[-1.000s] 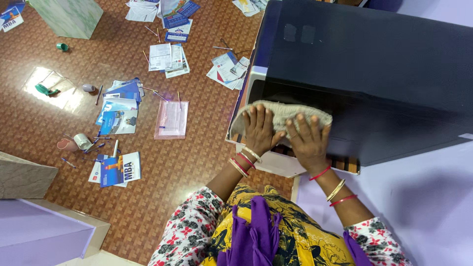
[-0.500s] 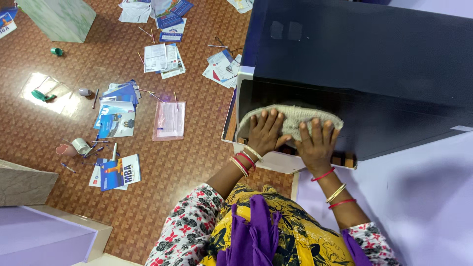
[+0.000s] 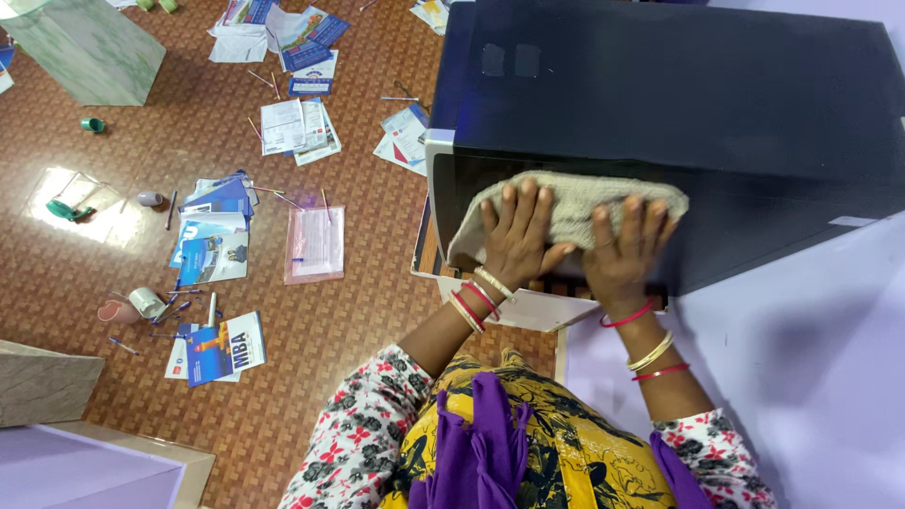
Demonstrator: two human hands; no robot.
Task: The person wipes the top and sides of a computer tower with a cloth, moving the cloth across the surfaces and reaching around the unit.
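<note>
We look down on a brown patterned floor (image 3: 283, 396) that fills the left half of the view. On the right stands a big black box (image 3: 679, 85) — a cabinet-like thing with a flat dark top and a glossy front face, set on a pale lilac surface (image 3: 811, 377). A green marbled block (image 3: 85, 47) sits at the upper left, and a brown one (image 3: 38, 377) at the lower left edge.

Scattered across the floor lie papers (image 3: 297, 127), blue booklets (image 3: 219, 253), a pink folder (image 3: 316, 243), pens and a few small cups (image 3: 146, 302).

A beige knitted cloth (image 3: 575, 203) lies spread along the upper front edge of the box. Our left hand (image 3: 517, 238) presses flat on its left part, fingers spread and open, not gripping. Our right hand (image 3: 624, 253) presses flat on its right part in the same way — palm down, fingers splayed. Bangles (image 3: 476, 300), red and gold, ring both wrists.
</note>
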